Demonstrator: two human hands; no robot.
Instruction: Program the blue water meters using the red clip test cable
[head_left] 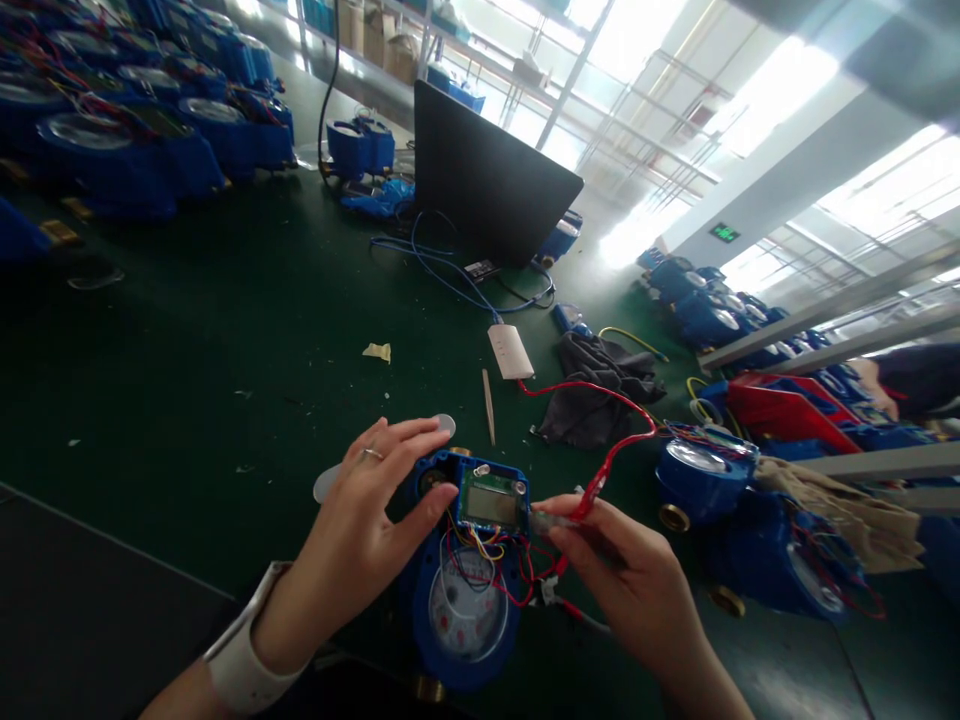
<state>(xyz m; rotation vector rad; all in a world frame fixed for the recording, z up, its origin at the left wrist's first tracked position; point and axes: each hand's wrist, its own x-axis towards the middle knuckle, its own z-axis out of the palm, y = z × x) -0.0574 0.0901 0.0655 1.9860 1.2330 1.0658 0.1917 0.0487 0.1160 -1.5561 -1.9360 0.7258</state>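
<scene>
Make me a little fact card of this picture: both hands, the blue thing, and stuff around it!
Left hand: open, thumb over the blue meter's upper left
Right hand: holds the red cable by the meter's right edge
Meter top: uncovered, circuit board showing
White box: joined to the red cable
Nearby: grey cloth, thin stick, black panel

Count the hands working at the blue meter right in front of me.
2. The left hand spreads over the meter's left side; the right hand pinches the red cable near its right edge. No others show there.
</scene>
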